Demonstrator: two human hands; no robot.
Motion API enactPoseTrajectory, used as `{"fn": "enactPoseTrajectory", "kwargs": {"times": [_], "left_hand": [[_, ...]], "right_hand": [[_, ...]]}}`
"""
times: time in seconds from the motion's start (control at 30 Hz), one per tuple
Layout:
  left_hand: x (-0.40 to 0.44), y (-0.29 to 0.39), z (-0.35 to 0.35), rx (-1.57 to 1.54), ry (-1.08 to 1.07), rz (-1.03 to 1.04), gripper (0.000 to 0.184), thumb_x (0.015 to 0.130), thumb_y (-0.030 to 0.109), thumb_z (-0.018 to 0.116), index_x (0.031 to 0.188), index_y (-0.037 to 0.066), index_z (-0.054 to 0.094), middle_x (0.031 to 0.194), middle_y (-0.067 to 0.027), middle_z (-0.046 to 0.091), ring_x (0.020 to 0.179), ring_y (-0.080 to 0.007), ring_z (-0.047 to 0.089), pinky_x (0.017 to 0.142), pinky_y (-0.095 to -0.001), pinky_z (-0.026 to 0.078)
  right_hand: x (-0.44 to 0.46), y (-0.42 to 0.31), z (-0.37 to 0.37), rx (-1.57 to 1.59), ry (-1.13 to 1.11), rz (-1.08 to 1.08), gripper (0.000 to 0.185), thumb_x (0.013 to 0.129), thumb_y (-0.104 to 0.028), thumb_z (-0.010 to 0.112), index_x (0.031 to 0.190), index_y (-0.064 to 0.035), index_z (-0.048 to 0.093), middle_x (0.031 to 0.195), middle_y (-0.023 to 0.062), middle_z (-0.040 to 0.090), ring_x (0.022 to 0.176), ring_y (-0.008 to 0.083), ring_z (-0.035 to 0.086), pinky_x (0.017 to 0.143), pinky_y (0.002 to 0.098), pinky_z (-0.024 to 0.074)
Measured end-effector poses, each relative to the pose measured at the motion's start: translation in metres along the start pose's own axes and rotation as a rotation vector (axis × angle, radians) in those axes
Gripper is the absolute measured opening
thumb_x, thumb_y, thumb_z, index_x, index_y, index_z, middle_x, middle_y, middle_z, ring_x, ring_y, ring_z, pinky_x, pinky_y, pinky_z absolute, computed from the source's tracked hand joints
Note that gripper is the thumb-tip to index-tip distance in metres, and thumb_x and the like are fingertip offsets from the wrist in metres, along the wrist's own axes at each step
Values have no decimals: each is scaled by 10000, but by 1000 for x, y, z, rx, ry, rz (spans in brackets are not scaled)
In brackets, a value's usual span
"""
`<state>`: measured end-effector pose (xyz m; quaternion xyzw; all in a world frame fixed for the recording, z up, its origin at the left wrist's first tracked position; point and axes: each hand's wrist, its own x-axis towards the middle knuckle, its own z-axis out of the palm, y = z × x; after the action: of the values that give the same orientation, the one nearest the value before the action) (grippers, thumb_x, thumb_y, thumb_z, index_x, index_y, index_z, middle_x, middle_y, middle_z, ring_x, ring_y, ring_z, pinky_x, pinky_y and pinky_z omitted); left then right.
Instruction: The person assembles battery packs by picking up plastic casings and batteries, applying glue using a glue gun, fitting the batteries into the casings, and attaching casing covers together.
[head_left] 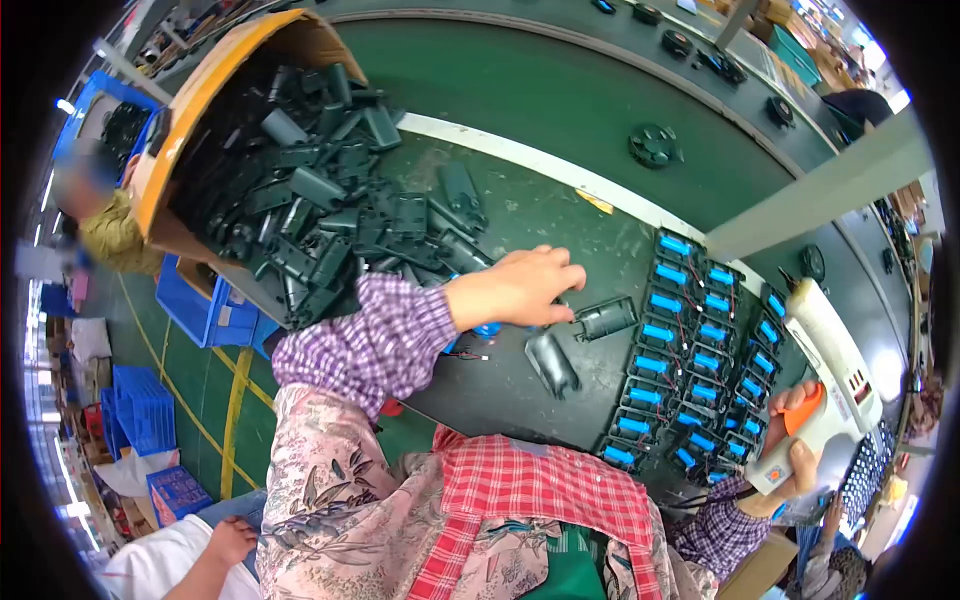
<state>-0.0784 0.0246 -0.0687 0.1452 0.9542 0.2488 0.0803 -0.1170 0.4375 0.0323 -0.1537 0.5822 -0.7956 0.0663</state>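
Note:
My left hand (525, 287) reaches over the green tabletop with its fingers apart and nothing visible in them. Just off its fingertips lies a black plastic casing (606, 318), hollow side up, and below that another casing (552, 364) lies smooth side up. Part of a blue cell with thin wires (486, 329) shows beneath my left wrist. At the right, my right hand (795, 450) grips a white hot glue gun (835, 375) around its handle, by the orange trigger. Between my hands, several casings with blue battery cells (654, 333) stand in rows.
A tipped cardboard box (165, 165) spills a heap of black casings (330, 190) onto the table's left side. A pale post (820, 195) rises at the right. Beyond the white edge strip runs a green conveyor (500, 75) with a round black part (655, 145). Other people are nearby.

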Motion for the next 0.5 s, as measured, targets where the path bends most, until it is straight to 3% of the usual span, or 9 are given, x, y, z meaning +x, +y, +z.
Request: {"fn": "enactPoseTrajectory", "kwargs": {"times": [0.07,0.13,0.2,0.23,0.27,0.33,0.5], "left_hand": [[-4,5,5,-47,14,37,327,888,323,712,1140,137,616,1092,-119,609,1096,-338,608,865,-470,529],[2,7,-5,61,-44,-130,234,892,244,691,1091,132,642,1040,-105,630,1060,-330,632,831,-461,540],[16,12,-7,89,18,-30,179,885,165,679,1061,137,659,997,-92,643,1020,-323,652,796,-447,552],[28,14,1,101,124,125,174,864,119,679,1036,135,660,1010,-83,629,1031,-312,634,816,-424,554],[40,20,6,103,125,135,174,864,119,679,1036,135,660,1010,-83,629,1031,-312,634,816,-424,554],[65,31,12,132,59,400,174,845,103,681,1016,106,654,1022,-83,616,1039,-299,610,844,-407,549],[91,28,29,208,10,367,169,819,115,701,958,43,635,1000,-104,625,1024,-299,606,852,-409,541]], "right_hand": [[-2,7,-2,-1,3,4,888,670,-248,695,1419,77,347,1199,173,492,998,243,494,874,385,419],[-1,11,4,-42,22,-31,882,670,-257,702,1406,91,363,1207,185,504,992,251,511,863,391,436],[2,8,19,-89,-1,27,877,663,-255,706,1396,100,382,1207,190,514,985,258,531,840,400,453],[4,9,24,-79,0,54,863,658,-249,706,1384,101,398,1198,192,522,986,262,542,838,405,460],[5,9,30,-70,0,82,849,653,-243,705,1372,102,414,1189,194,530,987,265,552,837,410,468],[9,8,37,-57,0,115,833,647,-236,705,1356,105,432,1172,197,542,984,268,565,837,416,476],[15,7,36,-60,-15,165,826,649,-234,713,1346,114,439,1112,195,569,955,271,580,845,409,481]]}}
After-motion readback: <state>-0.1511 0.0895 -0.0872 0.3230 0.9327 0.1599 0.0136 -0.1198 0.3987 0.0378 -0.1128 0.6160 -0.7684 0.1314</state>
